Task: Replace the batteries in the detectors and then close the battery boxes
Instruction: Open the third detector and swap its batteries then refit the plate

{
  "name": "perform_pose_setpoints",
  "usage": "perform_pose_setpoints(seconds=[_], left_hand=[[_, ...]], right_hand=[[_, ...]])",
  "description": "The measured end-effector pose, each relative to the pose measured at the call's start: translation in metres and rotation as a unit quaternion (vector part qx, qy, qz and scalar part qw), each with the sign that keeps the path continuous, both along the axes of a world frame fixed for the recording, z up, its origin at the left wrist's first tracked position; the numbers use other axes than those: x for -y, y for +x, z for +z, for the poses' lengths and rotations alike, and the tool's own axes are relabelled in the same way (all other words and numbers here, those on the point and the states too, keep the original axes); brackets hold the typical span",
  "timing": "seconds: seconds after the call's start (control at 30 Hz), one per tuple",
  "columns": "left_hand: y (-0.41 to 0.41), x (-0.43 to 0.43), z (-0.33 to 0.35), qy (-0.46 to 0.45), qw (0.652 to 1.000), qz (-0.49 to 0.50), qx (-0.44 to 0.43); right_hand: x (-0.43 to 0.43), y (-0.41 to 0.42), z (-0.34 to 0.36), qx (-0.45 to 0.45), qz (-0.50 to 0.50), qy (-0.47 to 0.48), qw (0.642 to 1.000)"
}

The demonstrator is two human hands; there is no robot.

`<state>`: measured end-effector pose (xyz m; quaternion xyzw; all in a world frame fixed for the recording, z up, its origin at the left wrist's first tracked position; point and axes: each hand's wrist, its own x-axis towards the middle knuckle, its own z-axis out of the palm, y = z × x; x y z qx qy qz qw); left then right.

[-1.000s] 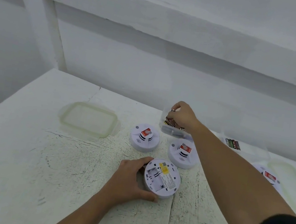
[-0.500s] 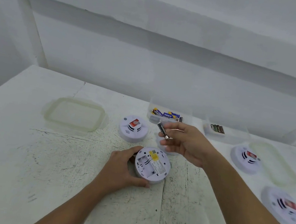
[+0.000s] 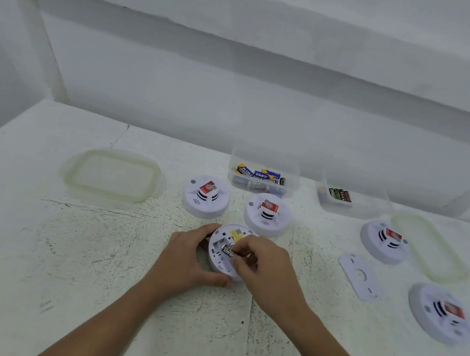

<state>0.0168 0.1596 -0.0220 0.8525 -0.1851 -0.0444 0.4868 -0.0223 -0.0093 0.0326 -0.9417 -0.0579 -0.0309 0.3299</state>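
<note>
Bare workroom: scuffed white table [image 3: 33, 238], plain wall [image 3: 239, 101]

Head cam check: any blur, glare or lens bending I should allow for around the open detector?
Head view: soft, even light, no glare or hard shadows; the wide lens bows the wall beam and the table edges; the centre is fairly sharp, and print on the battery in the open detector shows; the far-right detector is smeared.
</note>
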Motion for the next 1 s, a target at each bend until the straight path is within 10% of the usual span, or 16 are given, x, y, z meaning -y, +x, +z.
perform_pose_setpoints(seconds=[1.0], left_hand=[[0.011, -0.014, 0.002, -0.020, 0.996, -0.037, -0.076]], right_hand=[[0.017, 0.017, -0.006, -0.102, 0.102, 0.034, 0.989]])
